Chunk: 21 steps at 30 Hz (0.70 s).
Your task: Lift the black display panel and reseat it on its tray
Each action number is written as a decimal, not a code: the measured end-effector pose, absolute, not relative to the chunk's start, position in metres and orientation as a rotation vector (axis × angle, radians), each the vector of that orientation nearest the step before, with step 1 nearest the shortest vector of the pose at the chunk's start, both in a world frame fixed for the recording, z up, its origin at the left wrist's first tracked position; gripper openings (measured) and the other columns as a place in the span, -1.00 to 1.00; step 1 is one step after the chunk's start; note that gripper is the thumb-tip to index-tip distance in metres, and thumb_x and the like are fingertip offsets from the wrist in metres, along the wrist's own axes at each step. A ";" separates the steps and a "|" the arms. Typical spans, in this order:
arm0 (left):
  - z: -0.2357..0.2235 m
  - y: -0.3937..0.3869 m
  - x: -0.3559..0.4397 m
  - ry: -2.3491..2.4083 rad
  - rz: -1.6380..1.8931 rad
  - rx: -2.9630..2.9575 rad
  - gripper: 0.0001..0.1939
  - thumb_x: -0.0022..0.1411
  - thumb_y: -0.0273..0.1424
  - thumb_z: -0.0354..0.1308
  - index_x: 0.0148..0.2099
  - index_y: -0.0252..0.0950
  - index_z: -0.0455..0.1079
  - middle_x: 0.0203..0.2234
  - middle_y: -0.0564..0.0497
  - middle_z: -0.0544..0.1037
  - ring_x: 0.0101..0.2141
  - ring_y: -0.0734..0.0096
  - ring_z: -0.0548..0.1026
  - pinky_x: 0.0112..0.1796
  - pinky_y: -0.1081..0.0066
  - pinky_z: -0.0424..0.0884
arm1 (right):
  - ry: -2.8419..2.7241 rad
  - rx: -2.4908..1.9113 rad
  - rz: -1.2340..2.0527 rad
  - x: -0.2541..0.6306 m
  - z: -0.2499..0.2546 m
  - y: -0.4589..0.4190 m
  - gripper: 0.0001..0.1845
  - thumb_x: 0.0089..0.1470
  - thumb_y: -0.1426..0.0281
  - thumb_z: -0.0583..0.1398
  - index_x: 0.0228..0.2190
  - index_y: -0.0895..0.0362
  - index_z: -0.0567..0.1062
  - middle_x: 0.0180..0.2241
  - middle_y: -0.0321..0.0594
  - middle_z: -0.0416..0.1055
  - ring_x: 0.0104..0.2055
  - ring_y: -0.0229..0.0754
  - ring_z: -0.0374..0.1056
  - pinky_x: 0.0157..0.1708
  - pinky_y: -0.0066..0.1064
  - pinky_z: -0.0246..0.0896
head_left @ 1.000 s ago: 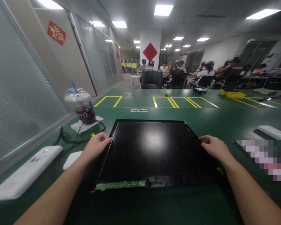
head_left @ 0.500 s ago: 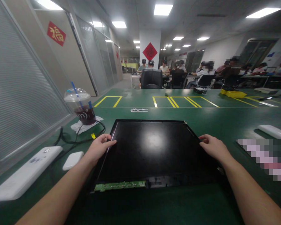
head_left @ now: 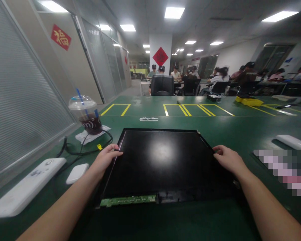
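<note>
A black flat display panel [head_left: 160, 164] lies before me on the green table, its dark face up and reflecting a ceiling light. Along its near edge at the left runs a narrow green circuit board [head_left: 127, 201]. My left hand [head_left: 107, 159] grips the panel's left edge, thumb on top and the fingers at the side, partly hidden. At the right edge, my right hand [head_left: 227, 158] holds the panel in the same way, its fingertips out of sight behind the rim.
To the left are a lidded drink cup [head_left: 86, 115] on a napkin, black cables [head_left: 82, 152], a small white case [head_left: 77, 173] and a long white device [head_left: 27, 187]. Another white device [head_left: 293, 142] and a blurred-out item lie right. Several people sit at tables beyond.
Both hands keep their hold on the panel, which stays in place. The view has shifted very slightly.
</note>
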<state>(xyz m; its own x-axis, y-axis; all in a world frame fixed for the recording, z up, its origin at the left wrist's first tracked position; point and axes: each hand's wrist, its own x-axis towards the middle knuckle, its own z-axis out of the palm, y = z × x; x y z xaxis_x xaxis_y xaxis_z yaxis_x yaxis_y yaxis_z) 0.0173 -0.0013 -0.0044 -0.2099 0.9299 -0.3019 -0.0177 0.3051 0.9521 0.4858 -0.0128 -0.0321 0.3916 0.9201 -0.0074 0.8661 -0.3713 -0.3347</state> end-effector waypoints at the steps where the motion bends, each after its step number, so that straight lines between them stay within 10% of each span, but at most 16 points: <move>1: -0.004 -0.002 0.018 1.486 1.124 0.863 -0.68 -0.16 -0.48 0.27 -0.33 -0.17 0.22 -0.69 0.19 0.48 -0.71 0.39 0.44 -0.65 0.48 0.30 | -1.574 -2.370 0.273 0.486 -0.032 -0.013 -0.62 0.00 0.35 0.12 -0.12 0.08 0.52 -0.25 -0.20 0.55 -0.26 -0.09 0.44 -0.36 -0.36 0.18; 21: -0.006 0.006 0.014 1.234 1.234 0.673 -0.38 0.06 -0.61 0.22 0.19 -0.19 0.33 -0.56 0.05 0.60 -0.62 0.30 0.58 -0.57 0.39 0.54 | -1.579 -2.351 0.275 0.484 -0.032 -0.014 -0.61 0.00 0.36 0.09 -0.12 0.08 0.52 -0.27 -0.19 0.55 -0.28 -0.10 0.45 -0.36 -0.35 0.19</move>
